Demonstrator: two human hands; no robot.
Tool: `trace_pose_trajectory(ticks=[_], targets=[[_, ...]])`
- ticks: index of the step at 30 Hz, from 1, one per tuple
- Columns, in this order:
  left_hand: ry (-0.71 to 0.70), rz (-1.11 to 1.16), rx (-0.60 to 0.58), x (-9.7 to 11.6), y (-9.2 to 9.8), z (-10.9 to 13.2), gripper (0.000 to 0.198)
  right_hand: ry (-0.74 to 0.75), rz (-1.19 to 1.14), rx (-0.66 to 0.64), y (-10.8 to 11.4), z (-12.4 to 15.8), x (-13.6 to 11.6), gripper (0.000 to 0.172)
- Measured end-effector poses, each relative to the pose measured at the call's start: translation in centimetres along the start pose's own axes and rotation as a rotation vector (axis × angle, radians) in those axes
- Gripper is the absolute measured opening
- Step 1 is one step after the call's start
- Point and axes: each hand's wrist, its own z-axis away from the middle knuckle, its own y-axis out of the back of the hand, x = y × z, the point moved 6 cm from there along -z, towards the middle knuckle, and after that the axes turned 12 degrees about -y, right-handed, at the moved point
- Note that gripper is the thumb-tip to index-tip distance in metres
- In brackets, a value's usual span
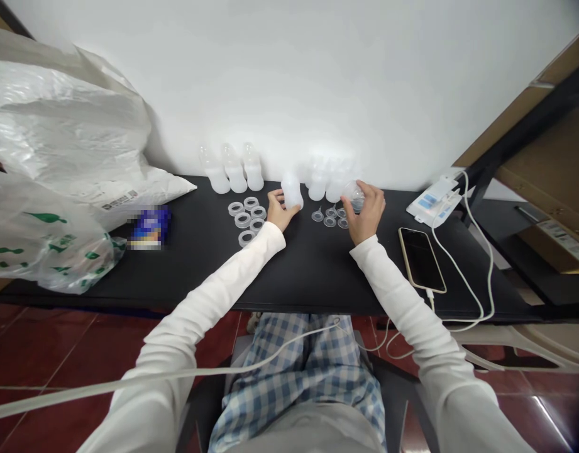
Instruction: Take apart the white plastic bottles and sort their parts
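Note:
My left hand (283, 212) is closed around the side of a frosted white baby bottle (292, 190), which stands upright on the black table. My right hand (366, 211) grips a clear domed cap (354, 194) between thumb and fingers, just above the table. Several small clear silicone nipples (330, 221) lie between the hands, closest to the right one. Several translucent screw rings (242, 220) lie left of my left hand, one partly behind the wrist. Behind my right hand stand several frosted bottles (317, 179) in a cluster. Three bottles with clear caps (234, 168) stand at the back left.
White plastic bags (67, 138) bulge over the table's left side, with a blurred blue packet (149, 226) beside them. On the right lie a plugged-in phone (422, 260), a white and blue packet (434, 201) and a looping white cable (490, 264). A wall rises behind the table.

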Motion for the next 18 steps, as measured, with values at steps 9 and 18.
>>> trace_pose_trajectory(ticks=[9, 18], targets=[[-0.109, -0.617, 0.027, -0.6, -3.6, -2.5, 0.04, -0.124, -0.125, 0.038, -0.6, 0.0, 1.3, 0.043], [-0.217, -0.564, 0.067, -0.7, -3.6, -1.9, 0.041, -0.083, -0.185, -0.056, -1.5, 0.1, 1.0, 0.039]])
